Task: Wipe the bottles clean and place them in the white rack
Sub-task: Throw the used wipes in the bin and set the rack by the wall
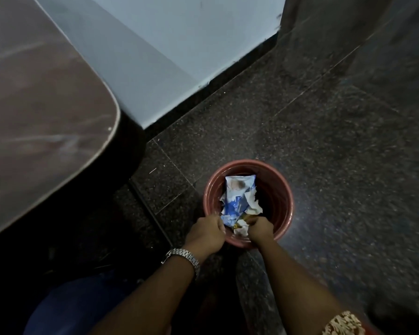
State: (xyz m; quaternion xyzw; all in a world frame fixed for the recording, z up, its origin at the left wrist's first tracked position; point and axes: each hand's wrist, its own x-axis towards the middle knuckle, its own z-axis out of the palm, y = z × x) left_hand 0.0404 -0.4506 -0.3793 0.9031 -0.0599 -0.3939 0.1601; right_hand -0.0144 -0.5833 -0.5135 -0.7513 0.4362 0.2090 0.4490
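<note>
No bottle and no white rack show in this view. Both my hands reach down over a reddish-brown bucket [286, 189] that stands on the dark floor. My left hand [207, 232], with a metal watch on its wrist, is closed at the bucket's near rim. My right hand [260, 229] is closed beside it, over crumpled paper scraps [242, 228]. A blue and white wrapper [237, 197] lies inside the bucket among torn pieces. Whether either hand grips a scrap is hidden by the fingers.
A brown table [41, 112] with a rounded corner fills the left side. A pale blue wall [174, 56] with a black skirting runs behind the bucket. Dark speckled floor tiles [336, 141] spread to the right.
</note>
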